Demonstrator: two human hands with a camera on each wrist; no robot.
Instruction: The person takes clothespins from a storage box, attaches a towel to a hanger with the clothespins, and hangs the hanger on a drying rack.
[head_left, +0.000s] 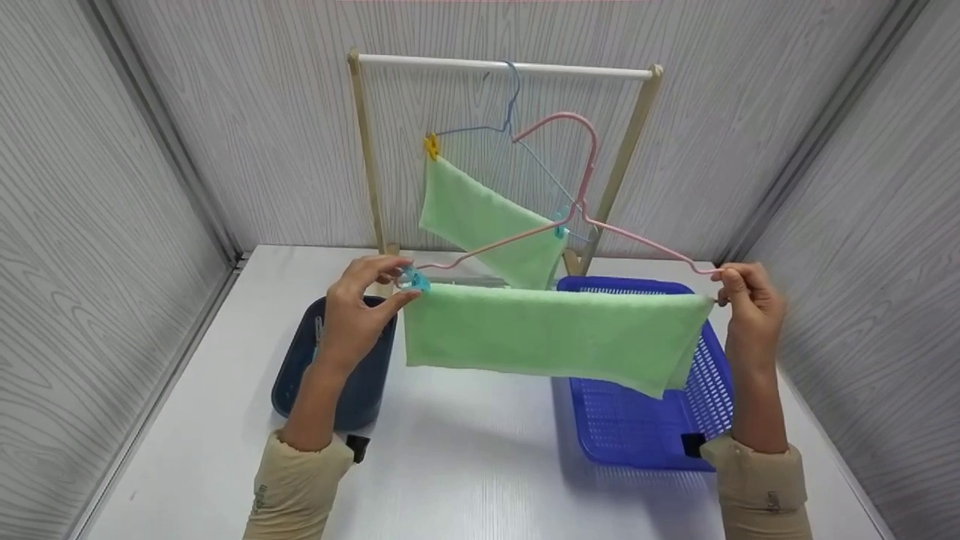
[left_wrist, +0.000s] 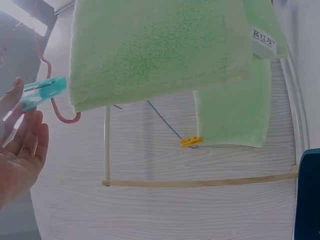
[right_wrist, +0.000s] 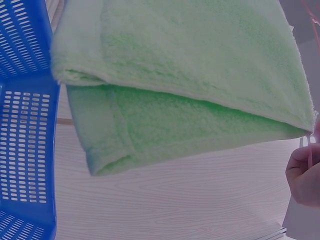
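A pink hanger [head_left: 504, 241] is held up in front of me with a green towel [head_left: 551, 330] draped over its lower bar. My left hand [head_left: 358, 311] pinches a light blue clothespin [head_left: 414, 279] between thumb and fingers at the towel's upper left corner. In the left wrist view the clothespin [left_wrist: 44, 92] reaches the towel's edge beside the hanger's bent end [left_wrist: 65, 119]. My right hand [head_left: 752, 311] grips the hanger's right end, close to the towel's upper right corner. In the right wrist view the towel [right_wrist: 190, 60] hangs in two folded layers from that corner.
Behind stands a rack with a white rod [head_left: 450, 63], bearing a blue hanger [head_left: 512, 97] with another green towel [head_left: 480, 202] clipped by a yellow clothespin [head_left: 431, 145] and a blue one [head_left: 560, 223]. A dark bin [head_left: 285, 382] sits left, a blue basket [head_left: 637, 450] right.
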